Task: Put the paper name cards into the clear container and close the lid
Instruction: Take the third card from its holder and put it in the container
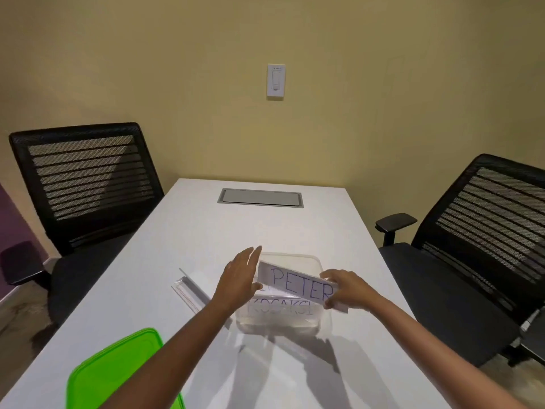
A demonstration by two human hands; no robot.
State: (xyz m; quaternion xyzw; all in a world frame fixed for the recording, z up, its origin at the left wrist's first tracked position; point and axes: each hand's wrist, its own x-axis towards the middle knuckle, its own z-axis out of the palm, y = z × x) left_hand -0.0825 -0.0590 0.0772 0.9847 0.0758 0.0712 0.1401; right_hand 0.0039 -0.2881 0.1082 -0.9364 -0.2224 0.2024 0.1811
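A clear square container (295, 323) stands open on the white table (206, 231), just ahead of me. A white paper name card reading PETER (298, 283) is held tilted over its opening. My right hand (346, 290) pinches the card's right end. My left hand (240, 276) touches the card's left end with its fingers stretched out and apart. Another card (280, 308) with blue letters shows through the container's front wall, lying inside. The green lid (118, 370) lies flat on the table at the near left, apart from both hands.
A clear plastic card stand (191, 290) lies on the table left of the container, partly behind my left forearm. A grey cable hatch (261, 197) is set into the far end of the table. Black mesh chairs stand at the left (85, 178) and right (486, 225).
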